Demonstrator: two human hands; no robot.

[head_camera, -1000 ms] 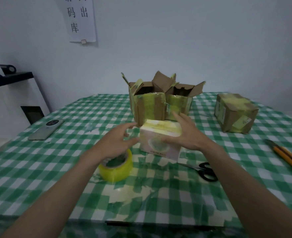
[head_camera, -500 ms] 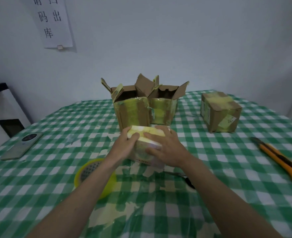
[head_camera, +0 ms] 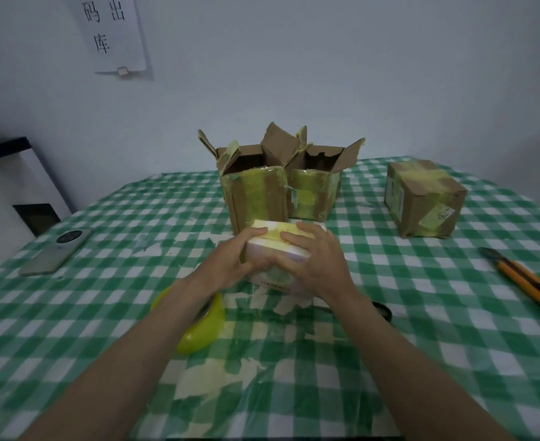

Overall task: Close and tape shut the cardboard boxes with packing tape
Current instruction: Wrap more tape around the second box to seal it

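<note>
Small white box (head_camera: 273, 249) sits mid-table, just near of the two open cardboard boxes, yellowish tape across its top. Left hand (head_camera: 230, 261) grips its left side: fingers curled over the top-left edge, thumb pressed on the near face. Right hand (head_camera: 318, 261) grips the right side, fingers (head_camera: 297, 237) bent over the top, palm covering the right half. Printing on the near face is too small to read; lower right part of the box is hidden behind the right hand.

Left open box (head_camera: 256, 192) and right open box (head_camera: 315, 189) stand touching side by side, flaps up, sides wrapped in yellow-green tape. Taped-shut brown box (head_camera: 424, 198) sits apart, far right.

Yellow tape roll (head_camera: 203, 326) lies near-left of the white box, mostly hidden under the left forearm. Scissors (head_camera: 383, 311) show only a dark handle loop behind the right wrist. Orange utility knife (head_camera: 529, 281) at right edge, partly cut off. Phone (head_camera: 57, 251) lies flat at far left.

Table (head_camera: 103, 313) has a green-white checked cloth with tape scraps stuck near centre. Plain pale wall behind, paper sign (head_camera: 113, 33) with characters upper left, cut off at top. White cabinet (head_camera: 11, 186) at left edge, dark object on top unclear.
</note>
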